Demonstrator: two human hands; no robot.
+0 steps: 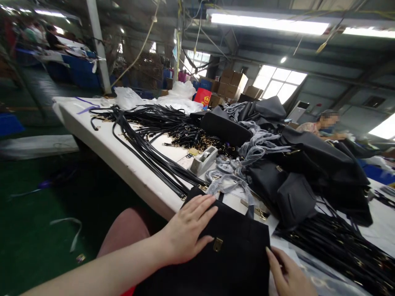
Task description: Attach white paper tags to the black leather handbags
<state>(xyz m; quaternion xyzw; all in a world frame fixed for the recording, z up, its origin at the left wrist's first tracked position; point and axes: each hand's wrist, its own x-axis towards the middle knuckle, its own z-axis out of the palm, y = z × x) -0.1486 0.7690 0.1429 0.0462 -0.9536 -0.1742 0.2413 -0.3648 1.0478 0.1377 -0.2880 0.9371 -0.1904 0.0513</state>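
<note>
A black handbag (237, 263) with a gold clasp plate (217, 244) lies in front of me at the table's near edge. My left hand (191, 230) rests flat on its upper left part, fingers stretched out and thumb pointing toward the clasp. At the bag's right edge, my right hand (285, 271) has its thumb against the side and its fingers curled, partly hidden, around that edge. The bag's handle (233, 183), wrapped in pale protective film, stands up behind its top edge. Below, the bag runs out of the picture.
Long black straps (148, 152) with gold hooks spread over the white table (123, 164). A tape dispenser (203, 160) stands beyond the bag. Black bags (321, 164) are heaped at right, near more straps (345, 250). Another person (321, 123) is behind the heap.
</note>
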